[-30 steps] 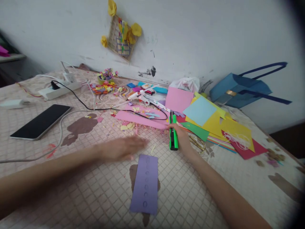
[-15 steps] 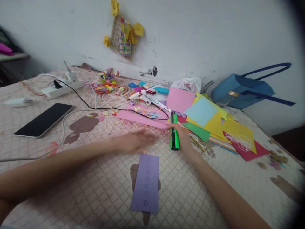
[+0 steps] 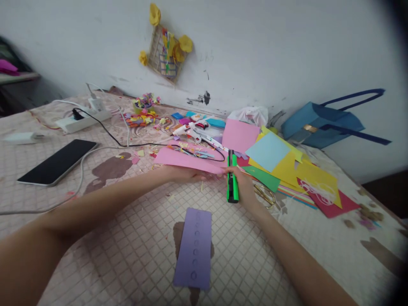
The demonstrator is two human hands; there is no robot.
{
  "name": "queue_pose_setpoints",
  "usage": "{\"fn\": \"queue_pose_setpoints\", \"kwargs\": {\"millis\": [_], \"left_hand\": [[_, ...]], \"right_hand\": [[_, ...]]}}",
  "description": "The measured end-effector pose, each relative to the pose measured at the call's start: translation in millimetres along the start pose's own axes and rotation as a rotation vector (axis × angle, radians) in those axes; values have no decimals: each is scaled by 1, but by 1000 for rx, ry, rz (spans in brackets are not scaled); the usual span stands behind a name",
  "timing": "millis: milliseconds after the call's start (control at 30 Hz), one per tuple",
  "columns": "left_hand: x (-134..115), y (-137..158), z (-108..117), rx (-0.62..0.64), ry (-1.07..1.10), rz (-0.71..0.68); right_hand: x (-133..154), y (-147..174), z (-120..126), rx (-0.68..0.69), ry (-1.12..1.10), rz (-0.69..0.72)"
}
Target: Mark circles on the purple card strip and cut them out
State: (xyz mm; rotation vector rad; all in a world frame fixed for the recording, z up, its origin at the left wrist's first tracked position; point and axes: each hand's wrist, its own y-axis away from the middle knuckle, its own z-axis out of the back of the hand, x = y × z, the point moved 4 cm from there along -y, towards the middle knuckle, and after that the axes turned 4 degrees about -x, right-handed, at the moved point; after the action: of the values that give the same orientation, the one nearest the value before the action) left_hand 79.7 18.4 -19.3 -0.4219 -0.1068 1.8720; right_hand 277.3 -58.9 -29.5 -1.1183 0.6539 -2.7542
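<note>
My right hand (image 3: 244, 185) is closed around an upright green-and-black stapler-like tool (image 3: 232, 180); its exact kind is not clear. Its fingertips meet the right end of a long pink paper sheet (image 3: 188, 161) bearing small paper scraps. My left hand (image 3: 186, 173) lies against the underside of the sheet's near edge, fingers stretched out and partly hidden by the paper, which is raised there. Nearer to me, a purple paper strip (image 3: 194, 250) lies flat, with a row of small outlined shapes along it.
Coloured papers (image 3: 280, 159) and gold-handled scissors (image 3: 266, 195) lie at the right, by a blue bag (image 3: 321, 123). Behind the pink sheet are a white glue gun (image 3: 191, 131) with its black cord and a tub of scraps (image 3: 145, 104). A phone (image 3: 59, 161) and power strip (image 3: 84, 121) stand left.
My left hand has moved away from me, from above the bare table to the pink sheet's near edge. That edge now sits higher. My right hand keeps its hold.
</note>
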Motion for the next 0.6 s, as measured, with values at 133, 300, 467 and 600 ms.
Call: {"fn": "queue_pose_setpoints", "kwargs": {"millis": [133, 300, 467, 600], "left_hand": [[-27, 41, 3, 136, 44, -104], [-18, 67, 7, 176, 2, 26], [-18, 93, 33, 104, -4, 139], [-57, 130, 33, 320, 199, -157]], "right_hand": [[-2, 1, -1, 8, 1, -5], [1, 2, -1, 10, 5, -6], [5, 4, 0, 0, 7, 6], [3, 4, -1, 0, 9, 4]]}}
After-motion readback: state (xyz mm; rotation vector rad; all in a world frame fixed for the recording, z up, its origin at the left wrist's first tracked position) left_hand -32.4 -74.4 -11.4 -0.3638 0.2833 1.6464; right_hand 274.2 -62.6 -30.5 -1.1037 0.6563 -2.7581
